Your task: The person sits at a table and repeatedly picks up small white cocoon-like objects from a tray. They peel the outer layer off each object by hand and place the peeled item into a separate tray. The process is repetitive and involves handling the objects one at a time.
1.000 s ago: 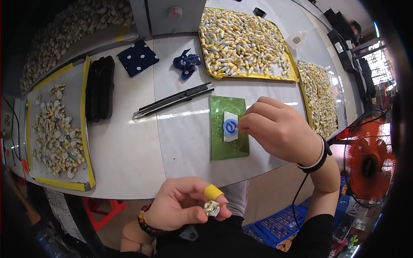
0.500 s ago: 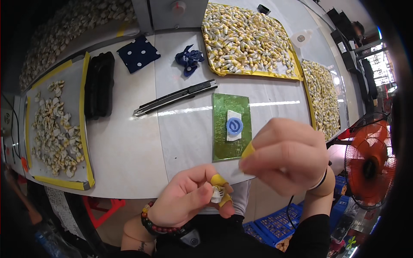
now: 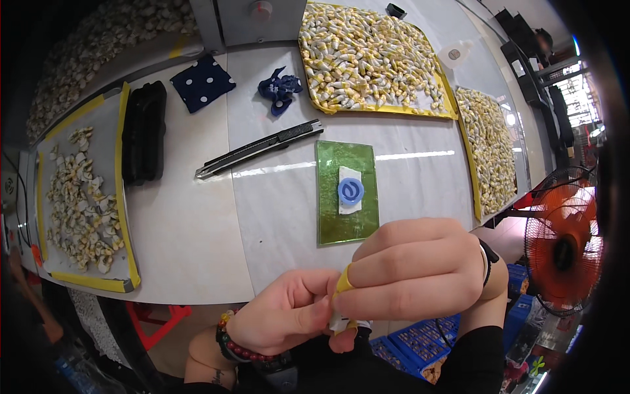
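Just beyond the table's near edge, my left hand (image 3: 282,315) is closed in a pinch around a small white piece (image 3: 338,323), mostly covered by fingers. My right hand (image 3: 417,269) meets it from the right, its fingertips pressed together at the same piece. Whatever those fingertips hold is hidden. Yellow finger covers (image 3: 344,279) show where the hands meet. Ahead of them lies a green rectangular mat (image 3: 331,226), carrying a round blue dish (image 3: 352,191) on a white pad (image 3: 348,209).
A black utility knife (image 3: 259,150) lies left of the mat. Trays of small yellow-and-white pieces stand at the far middle (image 3: 380,112), right (image 3: 471,172) and left (image 3: 125,210). Beyond the knife are a dotted blue cloth (image 3: 203,84), a crumpled cloth (image 3: 280,90) and a black case (image 3: 144,134).
My right hand has come down and left to meet the left hand's fingertips. The small white piece, plainer before, is now largely covered. The view has shifted slightly.
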Available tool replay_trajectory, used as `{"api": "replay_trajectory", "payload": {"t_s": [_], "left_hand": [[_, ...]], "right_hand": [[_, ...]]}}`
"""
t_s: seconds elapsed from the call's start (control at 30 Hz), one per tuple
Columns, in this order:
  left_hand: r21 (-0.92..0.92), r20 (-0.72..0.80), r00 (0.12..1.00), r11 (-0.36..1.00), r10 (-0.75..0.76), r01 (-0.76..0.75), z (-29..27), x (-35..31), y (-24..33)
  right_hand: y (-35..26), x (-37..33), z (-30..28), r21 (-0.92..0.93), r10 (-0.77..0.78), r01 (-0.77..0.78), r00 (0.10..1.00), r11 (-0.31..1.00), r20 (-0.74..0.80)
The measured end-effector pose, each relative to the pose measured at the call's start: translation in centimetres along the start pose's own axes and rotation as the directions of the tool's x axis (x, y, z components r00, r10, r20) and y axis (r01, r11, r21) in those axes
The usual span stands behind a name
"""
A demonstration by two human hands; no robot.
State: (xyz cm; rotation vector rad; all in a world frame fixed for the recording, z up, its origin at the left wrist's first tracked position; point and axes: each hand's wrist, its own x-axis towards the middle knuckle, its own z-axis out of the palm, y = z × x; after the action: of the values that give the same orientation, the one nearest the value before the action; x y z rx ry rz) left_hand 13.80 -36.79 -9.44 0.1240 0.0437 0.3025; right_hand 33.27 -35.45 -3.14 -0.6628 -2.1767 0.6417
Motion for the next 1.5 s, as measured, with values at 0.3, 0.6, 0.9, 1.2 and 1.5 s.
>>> {"api": "replay_trajectory", "payload": {"t_s": [0.3, 0.6, 0.9, 1.2, 1.5], "left_hand": [[0.003, -0.065, 0.998, 1.000, 0.001, 0.000, 0.3, -0.1, -0.2], [-0.024, -0.041, 0.999, 1.000, 0.006, -0.007, 0.4, 0.4, -0.2], [0.595, -0.107, 0.904, 0.755, 0.413, -0.275, 0.8, -0.4, -0.5], [0.843, 0.005, 0.814, 0.436, 0.580, -0.316, 1.0, -0.6, -0.4], [0.839, -0.006, 0.722, 0.397, 0.692, -0.373, 1.4, -0.3, -2.0]], "right_hand": [[-0.1, -0.4, 0.2, 0.011, 0.034, -0.033, 0.998, 0.999, -0.056], [-0.1, -0.9, 0.2, 0.029, 0.062, -0.060, 0.996, 0.998, -0.069], [-0.5, -2.0, 0.8, -0.011, 0.025, -0.027, 0.984, 1.000, -0.176], [-1.7, -2.0, 0.7, -0.112, -0.048, 0.035, 0.992, 0.993, -0.114], [-5.4, -0.7, -1.6, -0.340, 0.030, -0.053, 0.997, 0.939, -0.073]]}}
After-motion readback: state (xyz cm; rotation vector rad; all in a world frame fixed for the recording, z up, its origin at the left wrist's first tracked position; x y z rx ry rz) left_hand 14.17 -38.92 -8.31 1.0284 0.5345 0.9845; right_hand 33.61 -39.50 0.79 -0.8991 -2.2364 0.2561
